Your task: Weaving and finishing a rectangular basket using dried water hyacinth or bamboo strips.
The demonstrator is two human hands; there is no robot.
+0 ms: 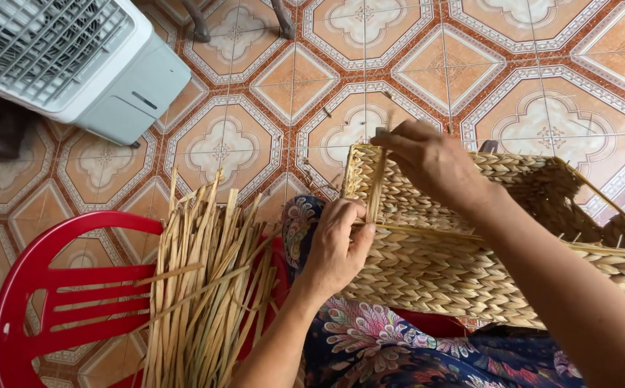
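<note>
So the woven basket [463,266] is lying on its side across the person's lap, on the dark floral fabric [377,345], with the open mouth facing away toward the tiled floor [291,86]. It's a rectangular one in pale braided straw on what looks like a wire frame, with little prongs poking out along the right rim.

One flat straw strand [377,190] runs upright at the near left corner of the rim. The right hand [431,162] is closed on its top end, fingers pinched round it just above the rim. The left hand [337,244] is lower down, thumb and fingers curled shut on the same strand right where it meets the braided wall.

If you ask me, the trick at this point is keeping that strand taut between both hands and flat, not twisted, so it beds in tight against the neighbouring row. The lower hand should be pressing it snug at the edge while the upper one guides the angle. Slack here would likely leave a gap.

Just to the left, a loose bundle of dry straw [204,287] lies across a red plastic chair [39,302], within easy reach. Farther off at top left sits a white fan unit [89,65].
</note>
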